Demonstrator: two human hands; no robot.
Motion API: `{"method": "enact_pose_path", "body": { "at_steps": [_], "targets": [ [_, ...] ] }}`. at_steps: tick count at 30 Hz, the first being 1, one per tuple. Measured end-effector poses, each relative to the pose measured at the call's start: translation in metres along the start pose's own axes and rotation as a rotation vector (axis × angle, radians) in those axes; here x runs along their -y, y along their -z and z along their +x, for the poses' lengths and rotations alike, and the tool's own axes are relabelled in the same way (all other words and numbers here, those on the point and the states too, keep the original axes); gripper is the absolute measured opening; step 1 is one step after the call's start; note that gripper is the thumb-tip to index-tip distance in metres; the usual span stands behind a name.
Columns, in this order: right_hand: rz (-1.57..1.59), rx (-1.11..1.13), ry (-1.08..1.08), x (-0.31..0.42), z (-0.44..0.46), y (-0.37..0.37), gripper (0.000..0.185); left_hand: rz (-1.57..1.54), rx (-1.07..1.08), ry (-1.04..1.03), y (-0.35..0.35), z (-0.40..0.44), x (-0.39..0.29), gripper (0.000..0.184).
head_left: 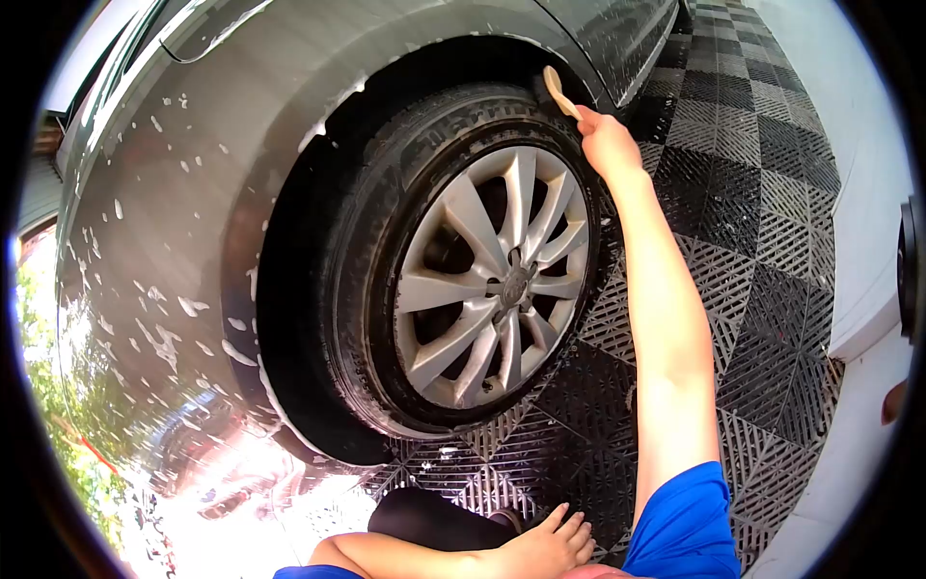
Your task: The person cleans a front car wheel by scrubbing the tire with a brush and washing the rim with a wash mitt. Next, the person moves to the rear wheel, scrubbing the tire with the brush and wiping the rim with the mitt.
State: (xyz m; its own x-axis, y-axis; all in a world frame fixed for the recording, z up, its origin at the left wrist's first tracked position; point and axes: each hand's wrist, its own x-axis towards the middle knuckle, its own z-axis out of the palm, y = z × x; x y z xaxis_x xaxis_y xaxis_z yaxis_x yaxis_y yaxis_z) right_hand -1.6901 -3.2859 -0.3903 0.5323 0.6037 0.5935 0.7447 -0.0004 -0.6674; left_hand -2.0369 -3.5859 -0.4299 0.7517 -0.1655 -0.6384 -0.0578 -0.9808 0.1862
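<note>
My right hand (610, 141) is stretched far forward, its fingers wrapped round the handle of a beige scrub brush (556, 89). The brush is held at the upper edge of the tyre (371, 318), just inside the wheel arch; its bristles can hardly be made out. Inside the tyre sits a silver multi-spoke rim (453, 289) with a round centre cap. Low in the view, my left hand (550, 548) lies by my dark-clad knee (424, 516), fingers extended and holding nothing.
The grey car body (193, 222) curves round the wheel, with white foam in spots and streaks. Black and grey slatted floor tiles (714, 125) run beneath the car and along its side. A white wall (854, 193) stands at the right, with a dark round object (908, 268) near it.
</note>
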Motion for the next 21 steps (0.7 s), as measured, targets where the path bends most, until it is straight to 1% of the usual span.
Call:
{"method": "enact_pose_path", "body": {
  "at_steps": [1, 2, 3, 4, 5, 7, 8, 9, 11, 12, 13, 15, 16, 17, 19, 20, 21],
  "targets": [
    [-0.073, 0.023, 0.003, -0.002, 0.001, 0.006, 0.034, 0.010, -0.034, -0.014, 0.000, 0.000, -0.001, 0.050],
    [-0.088, -0.008, 0.079, 0.024, -0.005, 0.018, 0.030, 0.007, -0.030, -0.018, -0.003, 0.002, 0.000, 0.050],
    [-0.225, 0.032, 0.122, 0.052, -0.006, 0.026, 0.028, -0.015, -0.051, -0.040, -0.006, 0.004, 0.001, 0.049],
    [-0.149, -0.087, 0.285, 0.076, -0.017, 0.034, 0.028, -0.039, -0.070, -0.064, -0.008, 0.006, 0.003, 0.049],
    [-0.057, -0.097, 0.406, 0.095, -0.022, 0.039, 0.028, -0.046, -0.063, -0.068, -0.007, 0.008, 0.004, 0.049],
    [-0.043, -0.106, 0.432, 0.090, -0.013, 0.036, 0.027, -0.054, -0.016, 0.012, 0.001, 0.010, 0.010, 0.049],
    [0.006, -0.047, 0.318, 0.068, -0.004, 0.032, 0.029, 0.031, -0.001, 0.036, 0.007, 0.008, 0.010, 0.049],
    [0.122, -0.059, 0.251, 0.035, 0.000, 0.021, 0.032, 0.016, 0.007, 0.033, 0.010, 0.005, 0.010, 0.049],
    [0.172, -0.033, 0.029, -0.043, -0.004, -0.011, 0.033, -0.015, -0.072, 0.052, 0.012, 0.002, 0.010, 0.049],
    [0.254, -0.020, -0.035, -0.089, -0.013, -0.039, 0.032, -0.051, -0.085, 0.039, 0.011, -0.001, 0.009, 0.049],
    [0.263, -0.035, -0.163, -0.126, -0.030, -0.064, 0.033, -0.060, -0.089, 0.035, 0.010, -0.003, 0.008, 0.049],
    [0.201, -0.022, -0.278, -0.182, -0.071, -0.106, 0.030, -0.038, -0.083, 0.023, 0.010, -0.007, 0.006, 0.049],
    [0.310, 0.114, -0.546, -0.180, -0.090, -0.107, 0.029, -0.046, -0.087, 0.043, 0.012, -0.010, 0.004, 0.048],
    [0.255, 0.160, -0.585, -0.180, -0.110, -0.112, 0.028, -0.065, -0.077, 0.044, 0.013, -0.012, 0.004, 0.048],
    [0.298, 0.304, -0.880, -0.182, -0.146, -0.116, 0.027, 0.025, -0.136, 0.047, 0.012, -0.014, 0.000, 0.047],
    [0.292, 0.342, -0.928, -0.185, -0.164, -0.123, 0.027, 0.004, -0.298, 0.070, -0.001, -0.015, -0.004, 0.044],
    [0.283, 0.382, -0.977, -0.180, -0.183, -0.124, 0.027, 0.002, -0.280, 0.058, 0.005, -0.017, -0.004, 0.043]
  ]
}}
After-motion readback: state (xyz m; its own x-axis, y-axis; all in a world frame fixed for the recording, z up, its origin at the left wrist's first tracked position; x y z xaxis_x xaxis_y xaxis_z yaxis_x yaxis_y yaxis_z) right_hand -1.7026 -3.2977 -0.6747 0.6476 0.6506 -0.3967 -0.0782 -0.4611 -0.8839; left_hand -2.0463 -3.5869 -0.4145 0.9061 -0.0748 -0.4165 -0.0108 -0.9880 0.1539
